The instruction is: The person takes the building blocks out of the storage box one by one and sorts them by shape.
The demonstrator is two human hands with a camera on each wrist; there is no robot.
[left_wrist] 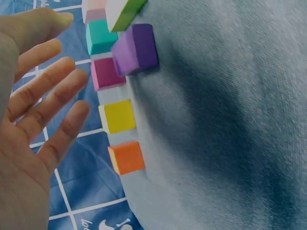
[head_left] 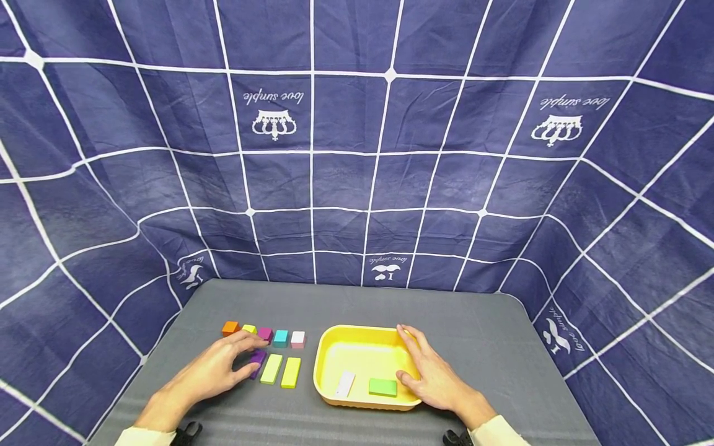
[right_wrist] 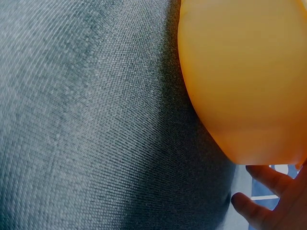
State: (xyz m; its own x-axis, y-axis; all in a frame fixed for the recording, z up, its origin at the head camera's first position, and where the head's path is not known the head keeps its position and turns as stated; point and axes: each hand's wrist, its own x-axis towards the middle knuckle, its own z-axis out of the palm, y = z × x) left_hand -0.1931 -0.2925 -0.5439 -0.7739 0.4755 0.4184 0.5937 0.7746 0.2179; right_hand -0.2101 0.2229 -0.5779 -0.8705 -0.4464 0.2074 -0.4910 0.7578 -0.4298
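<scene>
My left hand (head_left: 223, 365) reaches over the left group of blocks, thumb and fingers spread apart beside a purple block (head_left: 257, 363). In the left wrist view that purple block (left_wrist: 136, 49) stands near the hand (left_wrist: 43, 105), with a gap between them. My right hand (head_left: 432, 375) rests at the right end of a yellow tray (head_left: 326, 371), its thumb over the rim and its fingers at the far corner. In the right wrist view, two fairly straight fingers (right_wrist: 268, 179) show beyond the tray wall (right_wrist: 249, 86); the others are hidden.
Inside the tray lie a white block (head_left: 345, 384) and a green block (head_left: 383, 387). Left of it are a pale green block (head_left: 271, 369) and a yellow block (head_left: 290, 372). Behind runs a row: orange (head_left: 230, 328), yellow, magenta, teal (head_left: 281, 338) and pink cubes (head_left: 298, 339).
</scene>
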